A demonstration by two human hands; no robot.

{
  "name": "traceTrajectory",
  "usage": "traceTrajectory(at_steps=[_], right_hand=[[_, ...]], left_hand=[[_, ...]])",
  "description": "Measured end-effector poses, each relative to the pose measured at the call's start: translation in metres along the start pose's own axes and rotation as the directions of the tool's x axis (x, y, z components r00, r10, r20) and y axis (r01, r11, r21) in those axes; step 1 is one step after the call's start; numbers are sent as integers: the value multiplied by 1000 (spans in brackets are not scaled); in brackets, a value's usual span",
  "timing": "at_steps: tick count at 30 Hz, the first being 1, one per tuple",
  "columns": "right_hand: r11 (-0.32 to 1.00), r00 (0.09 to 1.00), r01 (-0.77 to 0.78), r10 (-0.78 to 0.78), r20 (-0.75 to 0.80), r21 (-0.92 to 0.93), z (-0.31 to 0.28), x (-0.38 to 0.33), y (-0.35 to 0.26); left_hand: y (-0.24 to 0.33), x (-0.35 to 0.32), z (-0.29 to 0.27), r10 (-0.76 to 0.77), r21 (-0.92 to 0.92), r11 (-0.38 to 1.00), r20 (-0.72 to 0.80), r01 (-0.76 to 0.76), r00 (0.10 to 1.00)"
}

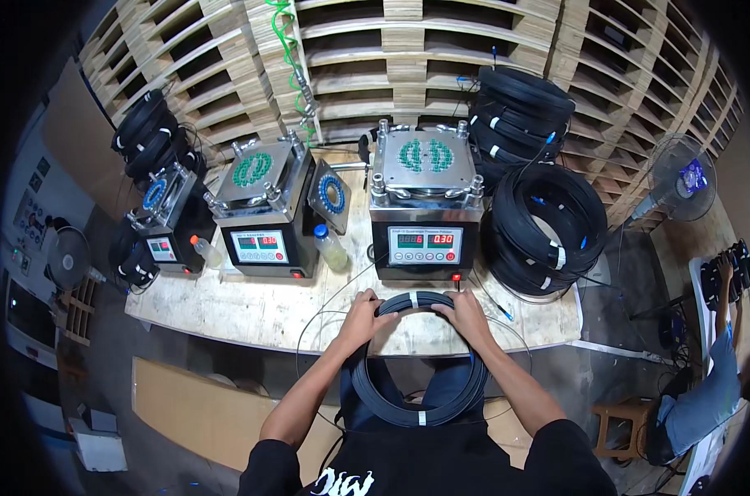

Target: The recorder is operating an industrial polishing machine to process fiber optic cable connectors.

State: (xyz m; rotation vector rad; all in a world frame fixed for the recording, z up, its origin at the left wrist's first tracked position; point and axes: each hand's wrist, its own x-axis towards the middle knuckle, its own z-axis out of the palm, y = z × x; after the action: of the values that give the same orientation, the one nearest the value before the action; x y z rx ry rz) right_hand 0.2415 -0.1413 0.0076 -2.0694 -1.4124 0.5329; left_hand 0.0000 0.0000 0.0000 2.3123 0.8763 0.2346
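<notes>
A coil of black cable (391,409) bound with white ties leans from the table's front edge down toward my lap. My left hand (361,321) is closed on the far left part of the ring, my right hand (469,319) on its far right part. Between them a white tie shows on the top of the ring. Loose strands of the thin cable arc out on both sides. Just beyond my right hand, a cable end with a blue connector (505,313) lies on the wooden table (251,310).
Three machines stand along the table, one (426,207) straight ahead with round green-dotted plates on top. Bottles (331,248) stand left of it. Stacked black coils (548,227) fill the right. A fan (680,178) and another person (705,397) are farther right; wooden pallets (466,50) rise behind.
</notes>
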Motion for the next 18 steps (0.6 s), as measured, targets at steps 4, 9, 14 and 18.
traceTrajectory(at_steps=[4,9,14,18], right_hand=[[992,992,107,-102,-78,65,-16,10,8],[973,986,54,-17,-165,226,-8,16,10],[970,981,-50,93,-171,238,-17,20,9],[978,975,-83,119,-186,193,-22,11,8]], left_hand=[[14,12,2,50,33,998,-171,-45,984],[18,23,0,-17,78,996,-217,35,976],[20,38,-11,-94,63,993,-128,103,987],[21,33,-13,-18,81,996,-184,33,983]])
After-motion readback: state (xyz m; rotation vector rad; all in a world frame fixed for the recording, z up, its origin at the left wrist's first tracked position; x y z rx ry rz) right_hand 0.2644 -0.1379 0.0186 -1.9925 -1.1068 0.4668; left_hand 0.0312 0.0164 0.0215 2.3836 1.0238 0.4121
